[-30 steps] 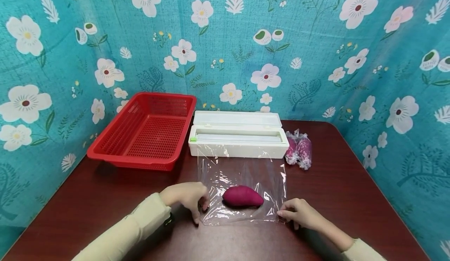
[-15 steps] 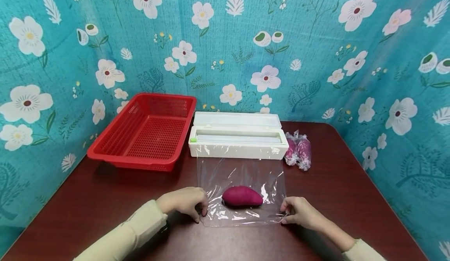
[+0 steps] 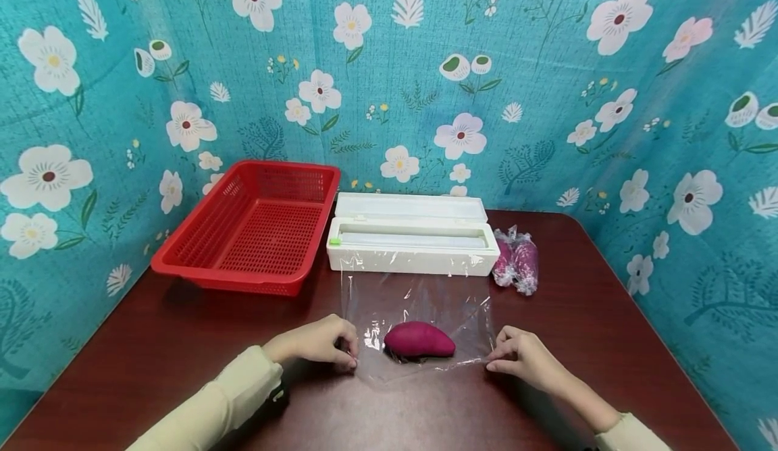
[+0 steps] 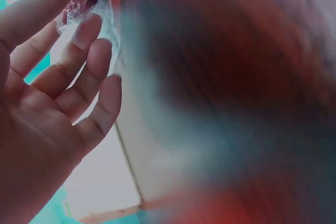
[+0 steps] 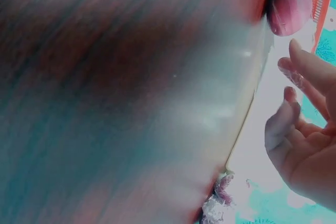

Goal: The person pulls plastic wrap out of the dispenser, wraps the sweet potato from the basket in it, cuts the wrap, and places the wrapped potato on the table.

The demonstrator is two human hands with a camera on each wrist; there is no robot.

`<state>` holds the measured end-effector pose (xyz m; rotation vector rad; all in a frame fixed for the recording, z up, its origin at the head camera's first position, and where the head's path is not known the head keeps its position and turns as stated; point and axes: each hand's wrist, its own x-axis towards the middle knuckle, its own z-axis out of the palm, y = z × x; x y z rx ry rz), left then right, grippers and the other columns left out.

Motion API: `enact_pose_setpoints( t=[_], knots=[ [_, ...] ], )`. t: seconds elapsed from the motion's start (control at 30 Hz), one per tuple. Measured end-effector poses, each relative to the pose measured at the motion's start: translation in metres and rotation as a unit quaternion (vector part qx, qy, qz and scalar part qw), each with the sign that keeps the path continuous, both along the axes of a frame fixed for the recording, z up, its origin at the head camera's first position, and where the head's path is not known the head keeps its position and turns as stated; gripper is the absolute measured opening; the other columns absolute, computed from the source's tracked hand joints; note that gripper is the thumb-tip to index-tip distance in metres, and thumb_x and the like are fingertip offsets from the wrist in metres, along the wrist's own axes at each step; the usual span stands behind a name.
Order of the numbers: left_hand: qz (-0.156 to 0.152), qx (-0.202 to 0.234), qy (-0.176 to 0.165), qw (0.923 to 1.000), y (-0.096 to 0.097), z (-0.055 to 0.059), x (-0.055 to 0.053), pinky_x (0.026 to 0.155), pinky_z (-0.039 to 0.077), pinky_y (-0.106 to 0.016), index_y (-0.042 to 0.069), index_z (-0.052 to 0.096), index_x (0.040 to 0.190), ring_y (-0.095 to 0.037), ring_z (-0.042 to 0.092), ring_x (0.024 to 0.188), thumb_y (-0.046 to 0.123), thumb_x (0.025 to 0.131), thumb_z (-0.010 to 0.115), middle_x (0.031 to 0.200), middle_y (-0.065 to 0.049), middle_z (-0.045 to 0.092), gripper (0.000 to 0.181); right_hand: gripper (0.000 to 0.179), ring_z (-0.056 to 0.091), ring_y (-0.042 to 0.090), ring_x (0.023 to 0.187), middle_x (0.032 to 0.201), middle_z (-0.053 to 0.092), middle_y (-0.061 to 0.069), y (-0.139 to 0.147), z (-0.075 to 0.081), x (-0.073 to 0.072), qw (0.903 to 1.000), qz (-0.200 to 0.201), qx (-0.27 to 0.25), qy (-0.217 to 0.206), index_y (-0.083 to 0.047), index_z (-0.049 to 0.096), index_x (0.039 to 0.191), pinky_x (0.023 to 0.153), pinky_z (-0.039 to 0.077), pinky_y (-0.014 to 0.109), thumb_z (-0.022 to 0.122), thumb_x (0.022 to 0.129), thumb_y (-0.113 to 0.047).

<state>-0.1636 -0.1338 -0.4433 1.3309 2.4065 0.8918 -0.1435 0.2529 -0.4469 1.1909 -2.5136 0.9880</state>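
Note:
A purple sweet potato [image 3: 419, 340] lies on a sheet of clear cling film [image 3: 419, 299] in the head view. That film runs from the front of a white dispenser box [image 3: 413, 260] toward me. My left hand [image 3: 317, 340] pinches its near left corner between thumb and fingers. At the near right corner, my right hand [image 3: 527, 360] pinches the film likewise. Crinkled film shows by the left hand's fingertips [image 4: 86, 27] in the left wrist view. In the right wrist view the sweet potato [image 5: 289, 4] appears beyond the right hand [image 5: 310, 124].
A red plastic basket [image 3: 227, 276] stands at the back left. Behind the film, the dispenser box has its lid [image 3: 410, 206] up and a roll inside. Film-wrapped purple sweet potatoes [image 3: 524, 262] lie right of the box. A flowered blue cloth [image 3: 419, 100] hangs behind the dark table [image 3: 419, 424].
My left fingers have closed on the film's left corner. Both hands have risen slightly away from me, lifting the film's near edge toward the sweet potato, which stays in place.

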Motion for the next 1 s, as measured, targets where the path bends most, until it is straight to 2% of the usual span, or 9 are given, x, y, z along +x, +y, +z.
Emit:
enact_pose_setpoints(
  t=[0.1, 0.2, 0.3, 0.43, 0.5, 0.67, 0.73, 0.83, 1.0],
  knots=[
    [0.012, 0.038, -0.036, 0.9986, -0.003, -0.002, -0.001, 0.059, 0.046, -0.018, 0.01, 0.066, 0.071, 0.002, 0.053, 0.064, 0.011, 0.075, 0.071, 0.069, 0.01, 0.057, 0.006, 0.013, 0.043, 0.002, 0.063, 0.072, 0.044, -0.008, 0.001, -0.001, -0.001, 0.9996, -0.015, -0.013, 0.021, -0.01, 0.071, 0.068, 0.054, 0.035, 0.013, 0.078, 0.061, -0.003],
    [0.018, 0.059, -0.052, 0.9968, -0.004, -0.001, -0.001, 0.059, 0.046, -0.02, 0.007, 0.066, 0.072, 0.0, 0.053, 0.065, 0.009, 0.075, 0.07, 0.07, 0.005, 0.06, 0.006, 0.016, 0.046, 0.004, 0.066, 0.075, 0.047, -0.006, 0.003, -0.002, -0.002, 0.9989, -0.016, -0.032, 0.029, -0.01, 0.07, 0.069, 0.056, 0.037, 0.013, 0.078, 0.06, 0.0],
    [0.017, 0.076, -0.068, 0.9946, -0.003, 0.007, 0.002, 0.058, 0.046, -0.02, 0.003, 0.065, 0.073, -0.003, 0.053, 0.064, 0.004, 0.075, 0.069, 0.07, -0.001, 0.062, 0.005, 0.018, 0.052, 0.011, 0.07, 0.08, 0.055, 0.002, 0.001, 0.001, -0.003, 0.9984, 0.005, -0.053, 0.021, -0.007, 0.069, 0.069, 0.057, 0.04, 0.014, 0.076, 0.059, 0.006],
    [0.024, 0.089, -0.11, 0.9897, -0.002, 0.003, 0.0, 0.059, 0.048, -0.022, 0.002, 0.064, 0.074, -0.003, 0.055, 0.061, 0.004, 0.079, 0.065, 0.069, -0.005, 0.062, 0.005, 0.015, 0.057, 0.011, 0.067, 0.082, 0.063, 0.01, 0.002, 0.0, -0.006, 0.9955, 0.032, -0.078, -0.043, -0.002, 0.068, 0.077, 0.05, 0.043, 0.018, 0.072, 0.066, 0.008],
    [0.033, 0.088, -0.123, 0.9879, -0.003, -0.008, -0.004, 0.059, 0.047, -0.021, 0.005, 0.063, 0.075, -0.001, 0.054, 0.06, 0.008, 0.081, 0.064, 0.068, -0.003, 0.063, 0.007, 0.012, 0.057, 0.008, 0.06, 0.079, 0.065, 0.008, 0.005, -0.004, -0.008, 0.9918, 0.037, -0.081, -0.091, -0.001, 0.068, 0.081, 0.045, 0.043, 0.02, 0.069, 0.072, 0.005],
    [0.055, 0.101, -0.137, 0.9839, -0.003, -0.01, -0.006, 0.059, 0.046, -0.021, 0.002, 0.059, 0.077, -0.011, 0.057, 0.062, 0.007, 0.085, 0.058, 0.072, -0.009, 0.063, 0.01, 0.005, 0.054, 0.013, 0.048, 0.067, 0.061, 0.007, 0.009, -0.002, -0.008, 0.9809, 0.035, -0.058, -0.182, -0.003, 0.064, 0.085, 0.037, 0.042, 0.024, 0.06, 0.083, 0.0],
    [0.069, 0.113, -0.157, 0.9787, -0.003, -0.01, -0.006, 0.06, 0.048, -0.025, -0.001, 0.057, 0.079, -0.018, 0.06, 0.064, 0.006, 0.087, 0.056, 0.074, -0.012, 0.064, 0.01, 0.006, 0.054, 0.016, 0.047, 0.063, 0.058, 0.009, 0.009, -0.003, -0.008, 0.9791, 0.036, -0.048, -0.195, -0.004, 0.061, 0.085, 0.036, 0.041, 0.024, 0.057, 0.084, 0.0],
    [0.095, 0.134, -0.202, 0.9655, -0.003, -0.009, -0.006, 0.061, 0.051, -0.033, -0.004, 0.053, 0.082, -0.027, 0.063, 0.07, 0.004, 0.089, 0.051, 0.078, -0.017, 0.064, 0.011, 0.008, 0.054, 0.018, 0.047, 0.058, 0.055, 0.009, 0.008, 0.0, -0.007, 0.9775, 0.034, -0.037, -0.205, -0.005, 0.059, 0.084, 0.035, 0.041, 0.025, 0.055, 0.085, 0.002],
    [0.139, 0.164, -0.256, 0.9424, 0.0, -0.009, -0.005, 0.061, 0.051, -0.042, -0.008, 0.047, 0.083, -0.036, 0.063, 0.072, 0.002, 0.091, 0.046, 0.078, -0.023, 0.062, 0.013, 0.008, 0.053, 0.022, 0.046, 0.055, 0.054, 0.012, 0.001, 0.017, -0.002, 0.9748, 0.034, -0.038, -0.217, -0.002, 0.056, 0.08, 0.035, 0.041, 0.028, 0.054, 0.085, 0.004]
  ],
)
